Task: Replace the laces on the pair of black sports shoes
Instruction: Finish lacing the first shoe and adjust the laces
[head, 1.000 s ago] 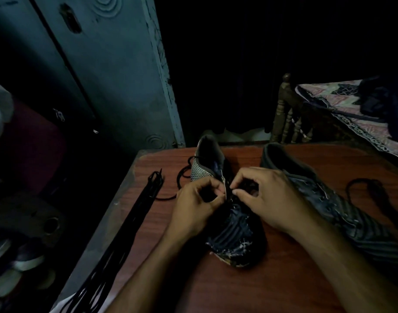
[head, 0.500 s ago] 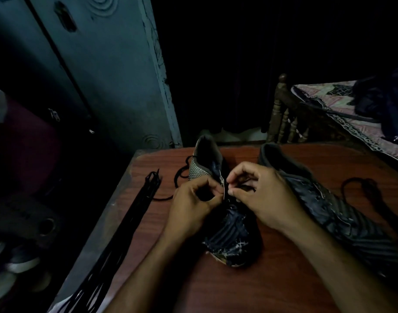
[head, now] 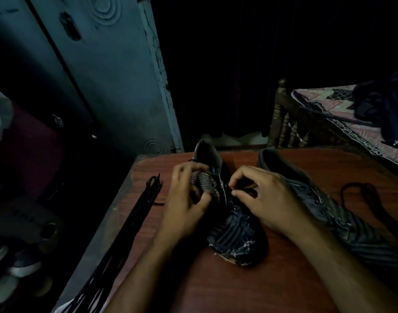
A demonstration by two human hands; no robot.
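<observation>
Black ribbed shoe (head: 229, 231) sits mid-tabletop (head: 238, 288), left hand (head: 189, 204) gripping its striped side, right hand (head: 268, 199) pinching lace at the eyelets; second shoe (head: 328, 206) lies right, loose lace bundle (head: 134, 224) left

Very dim, heavy shadows, soft blur, wide-angle edge distortion

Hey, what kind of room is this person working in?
Probably a bedroom at home: a bed with a patterned sheet and turned wooden posts beside the wooden table, a blue-grey cupboard door, and shoes stacked low on the left.
</observation>
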